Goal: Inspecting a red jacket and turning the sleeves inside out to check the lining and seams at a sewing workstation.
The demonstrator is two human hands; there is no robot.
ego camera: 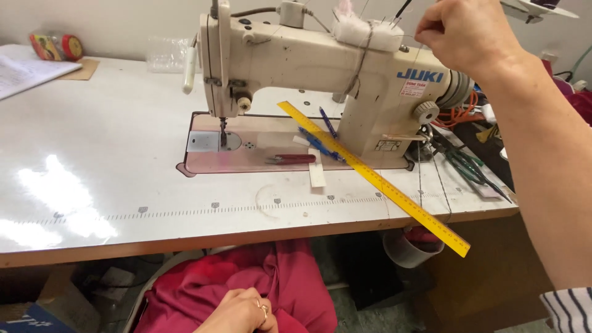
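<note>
My right hand point(467, 32) is raised over the right end of a cream sewing machine point(320, 68), fingers pinched together next to a white pin cushion point(365, 32) tied on top of the machine; a pin or thread may be between them, too small to tell. My left hand point(242, 311) rests below the table edge on a heap of crimson fabric point(290, 277) in my lap, fingers curled on the cloth. The machine's needle point(222, 132) stands over the metal plate.
A long yellow ruler point(376, 179) lies diagonally across the white table point(111, 160), overhanging the front edge. Red-handled snips point(293, 159), blue pens point(320, 145), a white strip point(316, 174), scissors point(472, 169) at right, papers point(24, 71) at far left, a grey cup point(410, 246) under the table.
</note>
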